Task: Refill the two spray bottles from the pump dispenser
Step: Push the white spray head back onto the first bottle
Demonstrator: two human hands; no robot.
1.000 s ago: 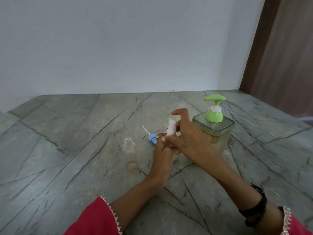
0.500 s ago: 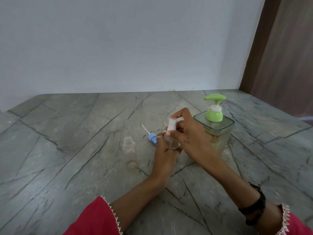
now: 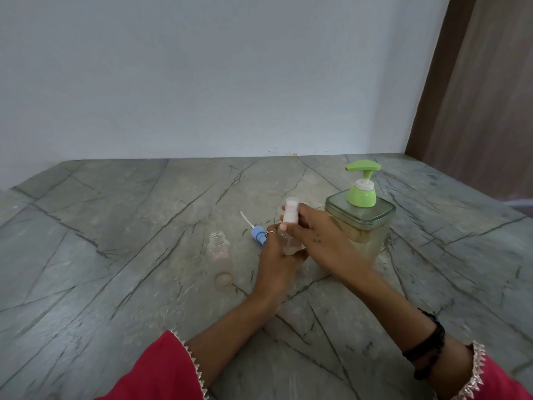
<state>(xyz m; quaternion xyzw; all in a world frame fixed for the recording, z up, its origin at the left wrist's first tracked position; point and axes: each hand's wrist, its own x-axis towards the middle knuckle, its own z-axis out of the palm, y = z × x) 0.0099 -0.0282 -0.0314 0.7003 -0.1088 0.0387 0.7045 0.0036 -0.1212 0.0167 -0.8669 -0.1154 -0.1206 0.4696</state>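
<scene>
Your left hand [image 3: 278, 255] is gripping the clear spray bottle [image 3: 290, 243] at frame centre, steadying it while your right hand [image 3: 317, 235] is pinching its white cap [image 3: 290, 210]. Left sits an uncapped bottle [image 3: 219, 249]; right, the pump dispenser [image 3: 360, 220] is waiting on the desk [image 3: 115, 255].

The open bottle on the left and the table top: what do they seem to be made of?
The open bottle looks like thin clear plastic, glossy: the table pattern shows through its wall. The table top looks like polished grey stone, perhaps marble, by its dark irregular veins and soft sheen; a printed laminate cannot be excluded.
</scene>
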